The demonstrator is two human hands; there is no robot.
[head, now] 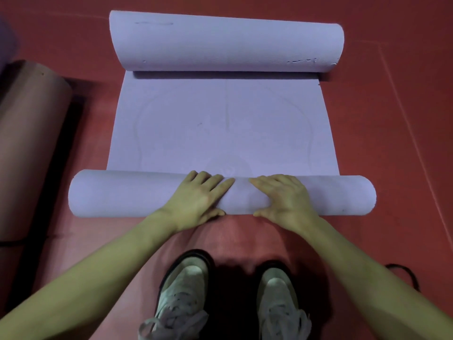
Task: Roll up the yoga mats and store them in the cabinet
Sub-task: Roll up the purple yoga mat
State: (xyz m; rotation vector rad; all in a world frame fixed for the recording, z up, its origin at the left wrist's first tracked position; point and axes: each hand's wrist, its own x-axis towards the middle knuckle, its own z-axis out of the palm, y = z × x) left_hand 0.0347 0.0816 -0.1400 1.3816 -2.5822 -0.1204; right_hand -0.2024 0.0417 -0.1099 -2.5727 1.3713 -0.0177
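From the head camera we look down on a lilac yoga mat (220,123) lying on a red floor (392,119), and we can read no brand or writing on it; only faint curved outlines and a straight centre line are printed on the flat part, with a few small scuffs on the far curl. The mat's length runs away from us, while both of its rolled ends lie crosswise, their long axes going left to right. The near roll (117,195) sits just ahead of our white sneakers (182,290), and the far curl (225,40) stands up toward the far side of the floor. Our left hand (198,200) and right hand (284,197) rest side by side on the middle of the near roll, fingers laid fairly straight over its top and thumbs tucked against its near side, so they press it, not clench it. Along the floor's left edge lies a brown rolled mat (29,143), its long axis running away from us. A black cord (409,276) curls on the floor at the right.
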